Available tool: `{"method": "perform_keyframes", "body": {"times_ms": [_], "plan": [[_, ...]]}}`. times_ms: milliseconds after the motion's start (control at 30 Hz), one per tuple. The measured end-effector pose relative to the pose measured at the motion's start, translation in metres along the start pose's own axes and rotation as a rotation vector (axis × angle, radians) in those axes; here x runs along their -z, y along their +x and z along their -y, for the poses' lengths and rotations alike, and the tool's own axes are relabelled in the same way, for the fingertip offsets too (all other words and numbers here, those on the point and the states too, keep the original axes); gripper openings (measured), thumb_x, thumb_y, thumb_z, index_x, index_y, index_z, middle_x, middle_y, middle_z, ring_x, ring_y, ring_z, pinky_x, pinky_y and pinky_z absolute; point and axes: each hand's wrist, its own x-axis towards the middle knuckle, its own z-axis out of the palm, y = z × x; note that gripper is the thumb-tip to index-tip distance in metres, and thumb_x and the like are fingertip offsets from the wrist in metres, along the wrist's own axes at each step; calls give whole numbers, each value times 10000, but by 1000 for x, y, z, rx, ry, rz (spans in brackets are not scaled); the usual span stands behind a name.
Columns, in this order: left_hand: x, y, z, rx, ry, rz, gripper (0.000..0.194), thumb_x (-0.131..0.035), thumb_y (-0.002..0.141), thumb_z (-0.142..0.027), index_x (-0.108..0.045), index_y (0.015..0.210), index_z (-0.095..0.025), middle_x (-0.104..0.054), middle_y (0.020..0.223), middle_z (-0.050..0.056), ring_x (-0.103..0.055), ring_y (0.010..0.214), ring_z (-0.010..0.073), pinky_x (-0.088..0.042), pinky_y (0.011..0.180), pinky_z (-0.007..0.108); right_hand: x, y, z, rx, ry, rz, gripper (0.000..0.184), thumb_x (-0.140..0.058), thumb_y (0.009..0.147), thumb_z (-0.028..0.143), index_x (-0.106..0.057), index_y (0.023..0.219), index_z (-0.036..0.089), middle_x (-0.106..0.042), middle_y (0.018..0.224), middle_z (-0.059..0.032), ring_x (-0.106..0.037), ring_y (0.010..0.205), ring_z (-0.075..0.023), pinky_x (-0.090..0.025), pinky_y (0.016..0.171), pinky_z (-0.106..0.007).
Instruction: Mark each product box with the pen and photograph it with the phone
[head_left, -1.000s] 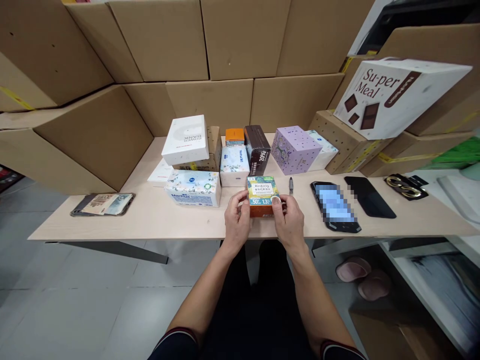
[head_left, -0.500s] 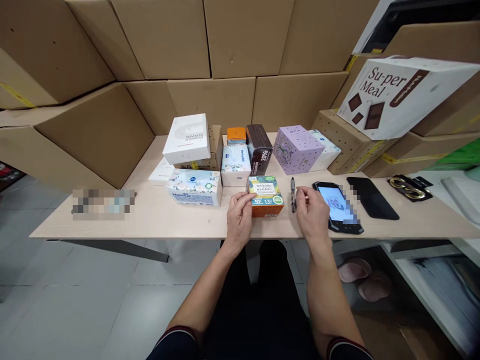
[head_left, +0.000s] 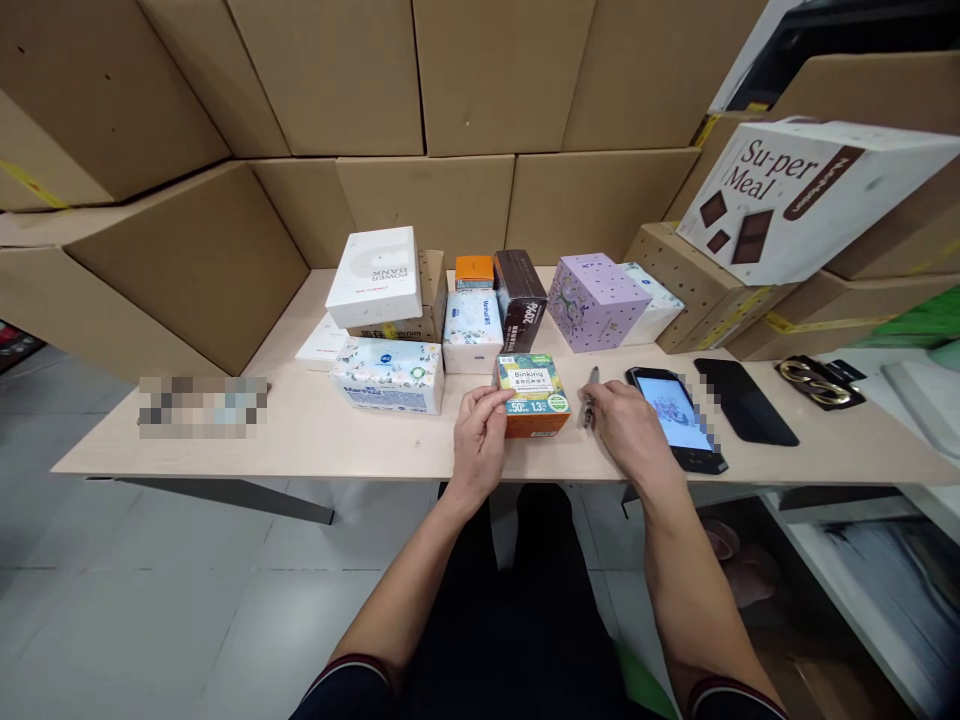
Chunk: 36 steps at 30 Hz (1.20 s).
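Tilted since: slim pen (head_left: pixel 589 411), pinched by right hand (head_left: pixel 632 428) | left hand (head_left: pixel 480 438) clasps cardboard carton (head_left: pixel 535 396)

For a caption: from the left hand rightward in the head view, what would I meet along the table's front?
Left hand → Binking box → pen → right hand → lit-screen device → dark flat slab → gold-coloured loops.

Passable over tabletop (head_left: pixel 330 435) in front of floral tissue pack (head_left: pixel 388 378), as far as left hand (head_left: pixel 481 435), set against Binking box (head_left: pixel 534 395). Narrow between Binking box and pen (head_left: pixel 589 412). Obstructed right of pen by right hand (head_left: pixel 626 425), then by lit phone (head_left: pixel 671 410). Blocked behind Binking box by dark brown box (head_left: pixel 519 295). Walled off at rear by cartons (head_left: pixel 427 205).
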Motion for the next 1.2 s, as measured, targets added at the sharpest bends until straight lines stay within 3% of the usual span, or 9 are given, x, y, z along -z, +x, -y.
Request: {"method": "perform_keyframes", "body": {"times_ms": [100, 233, 300, 367, 467, 533, 633, 733, 1200], "plan": [[0, 0, -1, -3, -1, 13, 296, -475, 1028, -312, -740, 1134, -234, -625, 1180, 97, -594, 1178, 209, -503, 1021, 376, 1, 2, 3, -151, 163, -226, 192, -478, 956, 260, -611, 1057, 167, -688, 892, -105, -639, 768, -225, -484, 704, -344], [0, 0, 0, -10, -8, 19, 290, -487, 1027, -328, -740, 1134, -235, -629, 1166, 96, -597, 1169, 206, -505, 1013, 371, 12, 11, 30, -327, 901, -642, 239, -557, 935, 448, -513, 978, 217, -624, 650, 29, -593, 513, -156, -492, 545, -291], [0, 0, 1, -4, -2, 16, 289, -490, 1027, -337, -739, 1135, -237, -631, 1164, 95, -594, 1180, 207, -504, 1013, 371, 19, 18, 48, -285, 1173, -624, 249, -526, 942, 456, -540, 996, 213, -648, 656, 27, -589, 501, -135, -495, 526, -272], [-1, 0, 1, -1, 6, 14, 289, -492, 1028, -344, -739, 1133, -237, -631, 1163, 95, -591, 1186, 207, -503, 1016, 371, 24, 27, 64, -250, 1298, -518, 280, -511, 940, 466, -586, 1011, 205, -691, 723, -1, -624, 565, -129, -515, 553, -265], [-1, 0, 1, -8, 19, 11, 291, -492, 1028, -351, -739, 1129, -233, -631, 1156, 96, -597, 1170, 205, -506, 1011, 371, 21, 36, 78, -250, 1260, -393, 251, -632, 863, 430, -594, 985, 214, -679, 740, 17, -610, 577, -114, -499, 541, -242], [-1, 1, 0, -11, 25, 8, 292, -493, 1028, -356, -739, 1125, -232, -635, 1147, 96, -602, 1160, 205, -511, 1001, 370, 15, 38, 82, -260, 1148, -410, 232, -675, 831, 398, -570, 934, 219, -632, 693, 45, -562, 538, -102, -460, 521, -231], [-1, 1, -1, -4, 27, 5, 287, -500, 1025, -359, -742, 1115, -234, -636, 1145, 97, -603, 1162, 209, -519, 985, 367, 11, 37, 84, -266, 959, -458, 227, -588, 905, 437, -541, 872, 218, -611, 650, 36, -566, 556, -120, -444, 554, -249], [-1, 1, -1, 5, 24, 3, 288, -505, 1023, -368, -744, 1110, -233, -634, 1144, 101, -604, 1167, 213, -530, 962, 360, 13, 35, 85, -251, 821, -413, 268, -510, 947, 462, -548, 848, 216, -633, 626, 11, -608, 587, -155, -445, 585, -273], [-1, 0, -3, 13, 23, 11, 295, -497, 1027, -373, -738, 1114, -226, -623, 1161, 110, -602, 1170, 213, -546, 934, 348, 19, 43, 86, -187, 588, -325, 319, -468, 948, 461, -594, 805, 205, -696, 679, -37, -631, 616, -185, -431, 661, -299]]}}
